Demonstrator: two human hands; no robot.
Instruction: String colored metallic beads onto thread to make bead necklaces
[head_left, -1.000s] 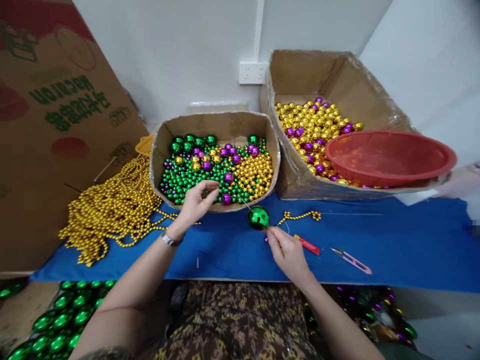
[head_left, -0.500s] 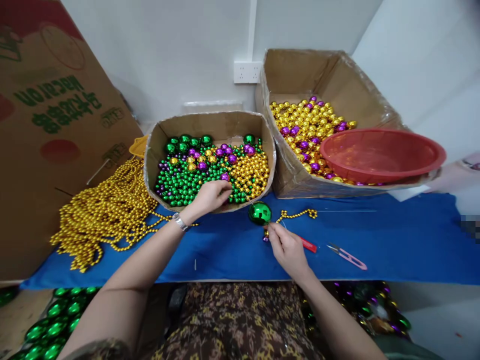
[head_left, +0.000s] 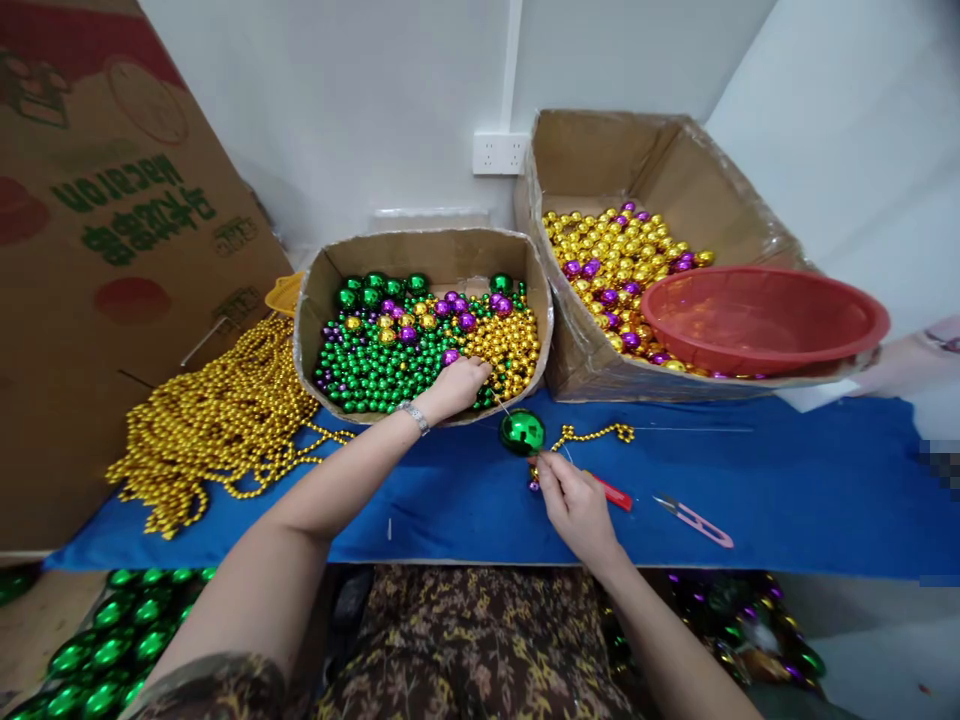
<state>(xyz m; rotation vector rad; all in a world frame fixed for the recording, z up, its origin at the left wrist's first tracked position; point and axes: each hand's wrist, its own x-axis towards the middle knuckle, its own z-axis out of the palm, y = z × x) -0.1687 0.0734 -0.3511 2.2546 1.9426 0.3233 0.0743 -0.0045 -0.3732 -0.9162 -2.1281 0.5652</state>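
The person wears a patterned garment (head_left: 480, 645) that fills the bottom centre of the frame, its cloth dark brown and scattered with small yellow and dull pinkish-tan sprigs, like flowers and leaves. A short sleeve (head_left: 225, 688) of matching cloth shows at the lower left, loose around the upper arm. A silver metal band (head_left: 415, 418) circles the left wrist near mid-frame, its details too small to read. The left hand (head_left: 459, 388) and right hand (head_left: 576, 503) are ungloved.
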